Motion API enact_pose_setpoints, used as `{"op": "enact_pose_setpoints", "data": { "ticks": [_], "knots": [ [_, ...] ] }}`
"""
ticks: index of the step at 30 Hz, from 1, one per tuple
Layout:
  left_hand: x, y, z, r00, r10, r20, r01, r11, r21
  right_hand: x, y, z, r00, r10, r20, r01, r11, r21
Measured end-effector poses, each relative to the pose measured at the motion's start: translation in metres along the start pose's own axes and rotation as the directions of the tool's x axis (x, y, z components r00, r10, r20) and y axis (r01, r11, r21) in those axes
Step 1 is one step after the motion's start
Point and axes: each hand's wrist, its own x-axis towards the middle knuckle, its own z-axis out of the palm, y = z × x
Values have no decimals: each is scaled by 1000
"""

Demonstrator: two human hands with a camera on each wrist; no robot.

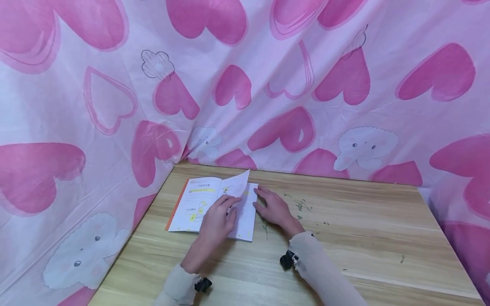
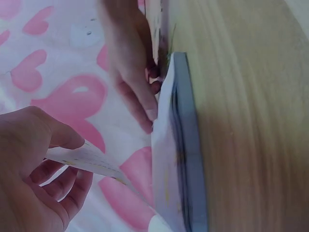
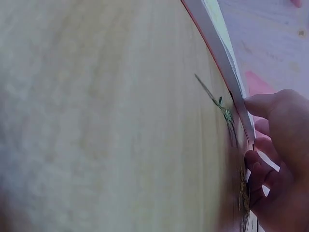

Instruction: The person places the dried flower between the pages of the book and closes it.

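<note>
An open book (image 1: 187, 199) with an orange cover edge lies on the wooden table, its pages printed with text and yellow-tinted drawings. My left hand (image 1: 216, 219) is over the book and pinches a raised page (image 1: 242, 182) that stands up from the right side. In the left wrist view, thumb and fingers hold this page (image 2: 96, 166) well above the thick page block (image 2: 190, 145). At the book's right edge rests my right hand (image 1: 274, 208), fingers loosely extended. The right wrist view has its thumb (image 3: 260, 104) against the book's edge (image 3: 219, 53).
Thin green plant sprigs (image 1: 300, 204) and small leaf bits lie to the right of the book. Another sprig (image 3: 224, 111) is close beside the book's edge. A pink heart-patterned cloth (image 1: 283, 85) hangs behind and along the left of the table (image 1: 363, 238).
</note>
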Motion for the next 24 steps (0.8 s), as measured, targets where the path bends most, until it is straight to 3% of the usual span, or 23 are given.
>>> {"op": "enact_pose_setpoints", "data": {
  "ticks": [10, 17, 24],
  "knots": [
    [2, -6, -20, 999, -22, -45, 21, 999, -26, 0, 3, -2, 999, 18, 31, -18, 1000, 12],
    [1, -14, -30, 989, -14, -148, 9, 999, -36, -1, 2, -2, 1000, 9, 27, -10, 1000, 22],
    [-3, -26, -42, 965, -73, -251, 67, 997, -35, -1, 1, 0, 999, 19, 39, -19, 1000, 22]
  ]
}}
